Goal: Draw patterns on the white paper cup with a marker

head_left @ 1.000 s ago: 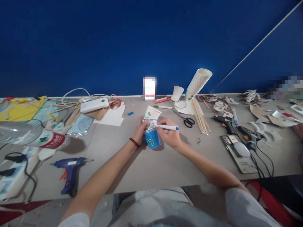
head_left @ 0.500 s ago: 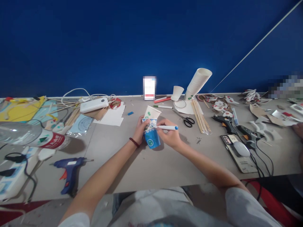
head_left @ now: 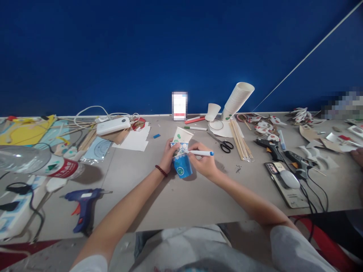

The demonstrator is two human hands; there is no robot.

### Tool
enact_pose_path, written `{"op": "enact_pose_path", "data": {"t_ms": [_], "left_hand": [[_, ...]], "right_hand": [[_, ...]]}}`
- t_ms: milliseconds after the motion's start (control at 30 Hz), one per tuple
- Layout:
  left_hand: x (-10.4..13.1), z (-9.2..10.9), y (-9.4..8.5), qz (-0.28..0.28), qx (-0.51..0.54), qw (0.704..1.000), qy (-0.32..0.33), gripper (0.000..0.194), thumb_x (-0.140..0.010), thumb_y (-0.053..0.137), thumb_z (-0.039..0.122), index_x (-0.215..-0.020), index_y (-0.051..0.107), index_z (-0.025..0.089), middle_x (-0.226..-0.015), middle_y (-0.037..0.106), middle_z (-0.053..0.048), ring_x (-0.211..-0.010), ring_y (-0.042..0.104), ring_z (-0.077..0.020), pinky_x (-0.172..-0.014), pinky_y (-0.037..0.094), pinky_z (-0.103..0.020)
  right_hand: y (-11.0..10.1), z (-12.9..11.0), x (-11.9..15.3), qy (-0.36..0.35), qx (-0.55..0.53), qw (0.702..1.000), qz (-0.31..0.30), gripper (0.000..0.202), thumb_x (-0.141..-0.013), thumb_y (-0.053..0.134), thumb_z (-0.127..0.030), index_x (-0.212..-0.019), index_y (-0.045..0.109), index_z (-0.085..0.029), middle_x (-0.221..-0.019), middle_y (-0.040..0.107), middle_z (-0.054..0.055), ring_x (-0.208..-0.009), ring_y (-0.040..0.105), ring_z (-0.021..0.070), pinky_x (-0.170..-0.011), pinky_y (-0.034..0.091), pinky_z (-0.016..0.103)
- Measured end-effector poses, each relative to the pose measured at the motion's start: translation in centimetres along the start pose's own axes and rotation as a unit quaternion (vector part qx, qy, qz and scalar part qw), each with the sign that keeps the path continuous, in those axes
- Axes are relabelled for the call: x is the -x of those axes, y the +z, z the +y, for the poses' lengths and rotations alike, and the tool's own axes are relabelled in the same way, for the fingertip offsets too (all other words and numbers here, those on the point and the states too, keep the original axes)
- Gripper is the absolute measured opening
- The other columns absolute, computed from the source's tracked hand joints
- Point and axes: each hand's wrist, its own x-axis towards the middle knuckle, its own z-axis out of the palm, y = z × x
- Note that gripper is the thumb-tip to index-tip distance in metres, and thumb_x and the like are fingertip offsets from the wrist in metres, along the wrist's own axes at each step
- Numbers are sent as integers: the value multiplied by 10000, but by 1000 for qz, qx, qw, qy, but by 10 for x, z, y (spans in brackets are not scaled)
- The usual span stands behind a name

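Note:
My left hand (head_left: 170,155) is wrapped round a paper cup (head_left: 183,166) coloured blue at its lower part, with scallop shapes drawn above. A white paper cup (head_left: 183,135) with green marks sticks out of its upper end, tilted. In my right hand (head_left: 204,160) is a white marker (head_left: 202,153) with a blue end, pinched between the fingers. Its tip meets the decorated cup's side, partly hidden by my fingers. A red bead bracelet (head_left: 161,170) circles my left wrist.
Scissors (head_left: 226,146), wooden sticks (head_left: 241,141) and a leaning cup stack (head_left: 238,99) lie right of centre. A blue glue gun (head_left: 85,204) and a large bottle (head_left: 62,166) are on the left. Glue guns (head_left: 300,162) with cables and a phone (head_left: 286,189) occupy the right.
Hardly anything differs. Both hands keep their hold on the cup and the marker, and the view has shifted very slightly.

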Motion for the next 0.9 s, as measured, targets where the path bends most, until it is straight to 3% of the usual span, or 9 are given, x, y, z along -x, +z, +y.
{"op": "enact_pose_path", "data": {"t_ms": [300,567,700,900], "left_hand": [[1,2,1,4,-13,1000,3,461,-668,761,412,-1048,572,232,-892,655,17,-794,617,-144,-735,478,-271],[-3,-3,1,8,29,1000,6,424,-697,747,454,-1024,611,220,-915,676,-2,-847,636,-168,-777,498,-293],[-5,-4,3,-15,81,997,13,353,-732,713,441,-1002,643,226,-974,704,-27,-972,660,-218,-865,508,-339],[-2,-2,2,-13,70,997,12,421,-753,755,442,-1099,641,230,-1140,706,-48,-1093,655,-240,-905,515,-345]], "right_hand": [[0,-1,1,13,-11,1000,-14,44,-778,579,-192,-782,602,-230,-725,676,2,-661,623,168,-642,507,298],[2,7,1,115,-98,988,-6,42,-798,583,-201,-812,620,-214,-781,657,12,-723,658,176,-654,526,293],[1,8,2,115,-97,989,-3,38,-802,593,-200,-817,623,-218,-775,656,11,-727,652,181,-667,530,308],[0,4,1,101,-91,991,6,41,-796,600,-194,-819,623,-220,-793,674,26,-749,656,192,-691,541,327]]}}
